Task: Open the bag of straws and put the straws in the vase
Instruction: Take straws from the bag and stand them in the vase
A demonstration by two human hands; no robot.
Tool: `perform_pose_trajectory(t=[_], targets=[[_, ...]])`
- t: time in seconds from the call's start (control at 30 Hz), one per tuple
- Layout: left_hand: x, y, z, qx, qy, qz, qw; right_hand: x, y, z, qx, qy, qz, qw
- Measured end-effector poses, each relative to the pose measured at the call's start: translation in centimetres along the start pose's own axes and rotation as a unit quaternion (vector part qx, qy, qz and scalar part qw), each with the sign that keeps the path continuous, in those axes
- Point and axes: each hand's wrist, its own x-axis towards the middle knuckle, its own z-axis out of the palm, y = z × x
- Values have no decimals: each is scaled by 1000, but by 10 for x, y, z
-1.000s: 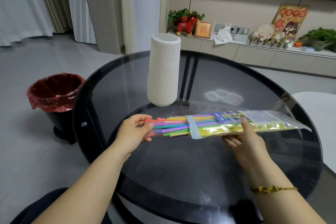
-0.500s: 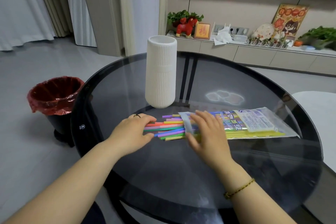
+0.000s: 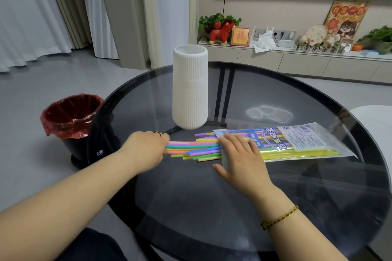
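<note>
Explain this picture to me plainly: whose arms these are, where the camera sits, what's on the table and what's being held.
No machine here: a person wears a camera on the head, looking down at their own arms. The left hand closes its fingers on the ends of coloured straws sticking out of an open plastic bag. The right hand lies flat on the bag's mouth, pinning it to the round glass table. A tall white ribbed vase stands upright just behind, empty as far as can be seen. A red-lined bin sits on the floor.

Vase upright on desk, far of straws. Straws stick out left from bag, which lies right. Bin on floor, left of desk.
</note>
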Motion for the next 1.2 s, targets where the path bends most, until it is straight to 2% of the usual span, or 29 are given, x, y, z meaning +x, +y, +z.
perform_pose_trajectory(t=[0.17,0.63,0.8,0.87,0.97,1.1,1.2], targets=[[-10,-14,4,-28,-16,-12,999,-1,0,0,2,-7,4,1000],[-28,-66,6,-19,-7,-89,996,-2,6,-1,-5,-23,32,999],[-33,-81,7,-15,20,-98,995,-3,1,-6,23,-7,35,999],[-35,-87,0,-14,31,-101,994,0,-10,-10,34,32,17,999],[-38,-90,-14,13,46,-105,993,17,-41,-16,27,65,-59,996],[-41,-93,-30,40,48,-104,993,51,-85,-21,18,21,-130,991],[-47,-102,-41,50,52,-105,992,69,-105,-24,-11,8,-121,993]])
